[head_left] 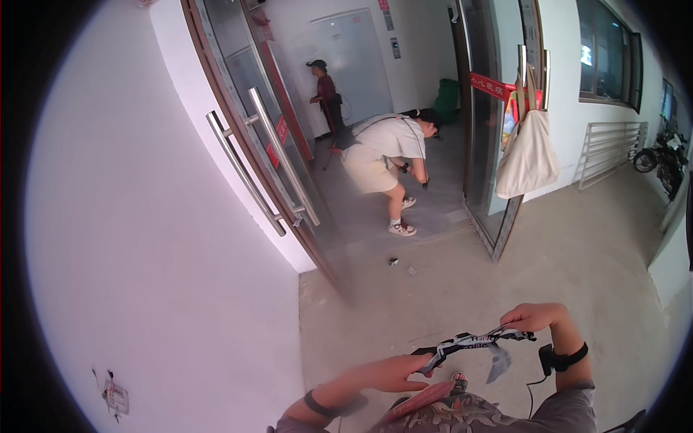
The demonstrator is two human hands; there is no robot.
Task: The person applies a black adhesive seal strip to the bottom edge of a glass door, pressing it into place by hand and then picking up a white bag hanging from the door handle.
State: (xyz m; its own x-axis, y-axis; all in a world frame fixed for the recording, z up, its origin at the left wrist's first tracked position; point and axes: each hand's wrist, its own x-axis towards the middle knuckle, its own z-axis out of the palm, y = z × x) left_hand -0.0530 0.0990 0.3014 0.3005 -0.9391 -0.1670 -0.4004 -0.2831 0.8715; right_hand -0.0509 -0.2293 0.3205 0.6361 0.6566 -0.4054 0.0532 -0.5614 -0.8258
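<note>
Low in the head view, a long, crumpled black-and-white printed strip [465, 341] is stretched between my two hands in front of my body. My left hand [404, 373] grips its left end, thumb and fingers closed around it. Higher up, my right hand [533, 316] is closed on the other end. A thin greyish flap [498, 363] hangs from the strip near my right hand. Whether the strip is a bag or a folded sheet I cannot tell. Each forearm wears a black band, and a dark device [552, 359] with a cable sits at my right wrist.
A glass door [267, 144] stands open at left; another [502, 144] at right carries a beige tote bag [530, 155]. Between them a person [382, 148] bends over; a second person [328, 101] stands farther in. Small scraps [393, 261] lie on the concrete floor [548, 267]. A white wall [159, 252] is at left.
</note>
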